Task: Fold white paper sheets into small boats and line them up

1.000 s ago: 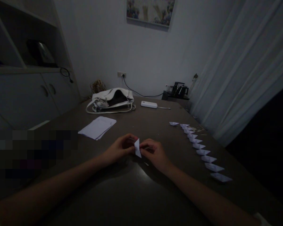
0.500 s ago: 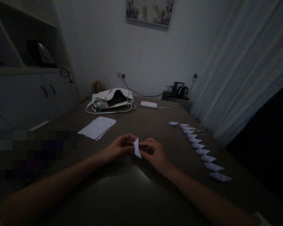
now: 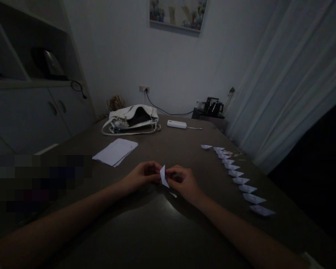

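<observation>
A small folded white paper boat [image 3: 164,176] is held upright over the table, between the fingertips of both hands. My left hand [image 3: 145,175] pinches it from the left, thumb below and fingers above. From the right, my right hand [image 3: 183,181] grips it in the same way, its thumb near the lower tip. Part of the boat is hidden behind the fingers. Several finished paper boats [image 3: 241,181] stand in a curved row on the right side of the table.
A stack of white paper sheets [image 3: 116,151] lies left of centre. Farther back are a white handbag [image 3: 134,112] and a white power bank [image 3: 176,124] with a short strap. The brown table [image 3: 168,235] reaches toward the wall. A black kettle [image 3: 215,107] stands on a low stand behind.
The folded paper has tilted slightly and shifted a little to the right between my fingers. Both hands stay in nearly the same place.
</observation>
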Available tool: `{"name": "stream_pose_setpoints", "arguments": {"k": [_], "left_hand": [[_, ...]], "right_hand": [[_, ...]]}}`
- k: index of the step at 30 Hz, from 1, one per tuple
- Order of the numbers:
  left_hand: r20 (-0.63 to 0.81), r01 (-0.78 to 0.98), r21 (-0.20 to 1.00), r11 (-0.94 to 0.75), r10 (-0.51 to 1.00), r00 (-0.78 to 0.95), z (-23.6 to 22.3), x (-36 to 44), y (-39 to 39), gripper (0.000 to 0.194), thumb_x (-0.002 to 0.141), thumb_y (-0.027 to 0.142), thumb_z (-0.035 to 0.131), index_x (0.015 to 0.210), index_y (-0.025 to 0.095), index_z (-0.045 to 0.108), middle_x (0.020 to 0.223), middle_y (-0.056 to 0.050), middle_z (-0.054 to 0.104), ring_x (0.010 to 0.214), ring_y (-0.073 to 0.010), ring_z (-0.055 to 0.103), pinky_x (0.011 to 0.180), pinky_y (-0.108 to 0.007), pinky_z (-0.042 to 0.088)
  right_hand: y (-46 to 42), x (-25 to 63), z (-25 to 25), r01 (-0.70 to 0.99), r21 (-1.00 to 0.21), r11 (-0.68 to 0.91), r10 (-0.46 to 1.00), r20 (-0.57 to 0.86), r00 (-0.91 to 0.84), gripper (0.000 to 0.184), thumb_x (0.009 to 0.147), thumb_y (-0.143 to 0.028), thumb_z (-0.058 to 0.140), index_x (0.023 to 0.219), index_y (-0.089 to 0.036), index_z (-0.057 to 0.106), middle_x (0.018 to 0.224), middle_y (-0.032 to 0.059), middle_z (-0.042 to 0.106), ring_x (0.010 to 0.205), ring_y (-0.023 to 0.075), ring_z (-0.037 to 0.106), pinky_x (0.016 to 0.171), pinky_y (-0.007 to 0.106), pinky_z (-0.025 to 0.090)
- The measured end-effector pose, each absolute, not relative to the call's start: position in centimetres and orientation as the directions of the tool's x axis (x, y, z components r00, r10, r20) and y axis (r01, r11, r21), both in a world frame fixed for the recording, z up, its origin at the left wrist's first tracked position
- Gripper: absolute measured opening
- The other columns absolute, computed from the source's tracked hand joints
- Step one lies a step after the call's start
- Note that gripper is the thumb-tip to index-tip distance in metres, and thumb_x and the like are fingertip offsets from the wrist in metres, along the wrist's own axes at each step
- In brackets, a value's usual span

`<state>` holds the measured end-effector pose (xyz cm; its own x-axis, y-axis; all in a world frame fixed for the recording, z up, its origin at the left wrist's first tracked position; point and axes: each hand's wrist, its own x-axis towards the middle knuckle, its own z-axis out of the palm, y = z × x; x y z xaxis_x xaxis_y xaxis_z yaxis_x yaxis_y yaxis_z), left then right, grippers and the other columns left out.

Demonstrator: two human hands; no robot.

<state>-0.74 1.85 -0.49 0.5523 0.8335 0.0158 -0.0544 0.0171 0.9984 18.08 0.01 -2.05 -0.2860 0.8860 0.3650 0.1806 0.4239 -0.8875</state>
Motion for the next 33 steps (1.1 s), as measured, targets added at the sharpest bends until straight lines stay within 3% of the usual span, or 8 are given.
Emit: {"name": "stream_pose_setpoints", "arguments": {"k": [26, 33], "left_hand": [[0.096, -0.012, 0.994, -0.108, 0.817, 0.569, -0.26, -0.97, 1.79, 0.027, 0.072, 0.025, 0.071, 0.091, 0.012, 0.057, 0.082, -0.003, 0.063, 0.074, -0.0128, 0.059, 0.07, -0.026, 0.045], [0.11, -0.021, 0.992, -0.121, 0.8, 0.589, -0.42, -0.94, 1.74, 0.023, 0.076, 0.026, 0.067, 0.092, 0.013, 0.056, 0.081, -0.002, 0.062, 0.072, -0.0125, 0.058, 0.069, -0.027, 0.044]], "right_hand": [[-0.28, 18.22, -1.79, 0.239, -0.831, 0.503, 0.854, 0.434, -0.288, 0.016, 0.072, -0.012, 0.065, 0.087, -0.016, 0.071, 0.078, 0.003, 0.06, 0.066, 0.012, 0.056, 0.059, 0.023, 0.043], [-0.13, 18.28, -2.1, 0.183, -0.847, 0.499, 0.849, 0.434, -0.301, 0.017, 0.073, -0.014, 0.065, 0.088, -0.016, 0.07, 0.08, 0.0038, 0.06, 0.067, 0.0129, 0.057, 0.059, 0.024, 0.045]]}}
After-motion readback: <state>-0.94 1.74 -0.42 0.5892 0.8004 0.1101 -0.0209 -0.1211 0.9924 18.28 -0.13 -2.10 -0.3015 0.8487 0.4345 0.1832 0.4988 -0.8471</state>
